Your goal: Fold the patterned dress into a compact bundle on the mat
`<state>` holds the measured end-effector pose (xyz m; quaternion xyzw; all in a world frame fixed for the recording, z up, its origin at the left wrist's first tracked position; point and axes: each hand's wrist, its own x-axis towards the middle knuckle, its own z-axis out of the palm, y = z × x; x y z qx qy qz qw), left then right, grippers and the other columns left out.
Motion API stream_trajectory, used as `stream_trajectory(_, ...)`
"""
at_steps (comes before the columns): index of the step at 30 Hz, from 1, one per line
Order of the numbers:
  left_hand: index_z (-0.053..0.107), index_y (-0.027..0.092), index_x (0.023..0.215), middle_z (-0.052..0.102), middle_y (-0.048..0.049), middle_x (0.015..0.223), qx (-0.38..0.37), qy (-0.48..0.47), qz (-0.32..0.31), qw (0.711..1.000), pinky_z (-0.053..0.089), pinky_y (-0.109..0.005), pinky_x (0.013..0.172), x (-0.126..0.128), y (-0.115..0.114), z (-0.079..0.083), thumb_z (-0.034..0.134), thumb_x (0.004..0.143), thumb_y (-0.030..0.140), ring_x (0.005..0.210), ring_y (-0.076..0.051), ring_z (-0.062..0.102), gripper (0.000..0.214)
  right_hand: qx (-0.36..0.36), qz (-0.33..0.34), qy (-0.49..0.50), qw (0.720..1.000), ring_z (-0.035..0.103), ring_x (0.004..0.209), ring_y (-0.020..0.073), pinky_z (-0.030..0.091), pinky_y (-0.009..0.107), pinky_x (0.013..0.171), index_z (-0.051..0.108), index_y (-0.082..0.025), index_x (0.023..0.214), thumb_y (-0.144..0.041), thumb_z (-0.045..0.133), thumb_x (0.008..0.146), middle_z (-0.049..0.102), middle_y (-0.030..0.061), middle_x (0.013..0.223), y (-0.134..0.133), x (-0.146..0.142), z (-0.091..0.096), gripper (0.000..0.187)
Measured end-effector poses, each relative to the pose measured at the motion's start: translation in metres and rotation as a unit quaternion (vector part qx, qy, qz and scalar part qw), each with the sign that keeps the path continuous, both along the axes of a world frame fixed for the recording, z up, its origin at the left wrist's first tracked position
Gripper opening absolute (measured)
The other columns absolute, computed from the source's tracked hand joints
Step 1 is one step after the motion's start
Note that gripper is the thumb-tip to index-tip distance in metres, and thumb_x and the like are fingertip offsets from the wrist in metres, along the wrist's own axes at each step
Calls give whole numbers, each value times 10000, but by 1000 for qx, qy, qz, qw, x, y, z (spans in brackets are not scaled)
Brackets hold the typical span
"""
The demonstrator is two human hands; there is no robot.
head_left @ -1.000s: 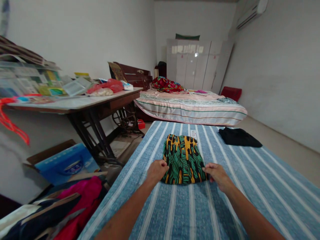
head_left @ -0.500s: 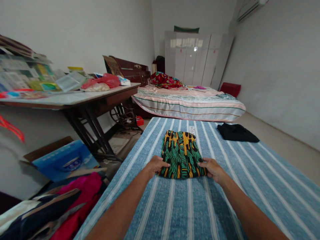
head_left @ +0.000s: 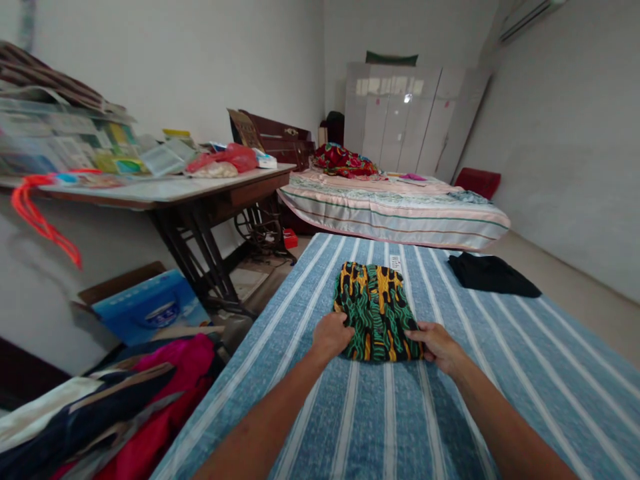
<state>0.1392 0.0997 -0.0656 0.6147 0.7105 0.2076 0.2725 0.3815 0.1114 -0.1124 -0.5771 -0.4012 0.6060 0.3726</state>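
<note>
A folded patterned garment [head_left: 376, 308] in black, green and yellow lies flat on the blue-and-white striped bed cover [head_left: 305, 413]; its exact kind does not show. My left hand [head_left: 333, 335] is closed on the garment's near left side, fingers curled and thumb over the fabric. At the near right corner my right hand [head_left: 439, 345] pinches the cloth, thumb on top and the other fingers partly hidden at the edge. Farther off to the right, a folded black garment [head_left: 493, 273] rests on the same cover, touched by neither hand.
Loose clothes [head_left: 165, 393] are heaped at the lower left, beside a blue box [head_left: 153, 308]. A sewing-machine table [head_left: 165, 191] crowded with boxes and bags stands on the left. Beyond is another bed [head_left: 395, 207] with a red floral bundle [head_left: 345, 160], before a wardrobe [head_left: 390, 120].
The view has turned left, so everything sits farther right in the picture. My left hand has shifted slightly inward over the patterned garment's side; my right hand keeps its corner.
</note>
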Motion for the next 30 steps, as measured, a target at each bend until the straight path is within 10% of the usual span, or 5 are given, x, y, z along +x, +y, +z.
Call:
stream_trajectory(11,654,117,730,699,-46,680,-98,-292,6,951,515,-286,590,-14,13,-7,677,530,141,677,-199,652,203,-13,-16,16,1000,515,407,93,223,158,306,594,-163,799,-200,702,568,626,-12,575,-5,-6,11,258)
stream_trajectory(23,661,126,793,696,-6,718,-55,-433,-47,899,493,-278,700,-25,-14,-4,704,498,227,697,-170,641,315,33,-31,31,998,503,443,98,292,177,371,601,-172,789,-162,671,505,614,-37,563,-23,-7,29,293)
stream_trajectory(30,656,138,751,677,16,675,-20,-370,-46,928,467,-253,616,-30,-29,-24,661,537,221,657,-165,624,230,36,-22,10,999,468,404,94,312,189,377,610,-172,772,-177,669,493,592,-38,523,-37,-7,20,285)
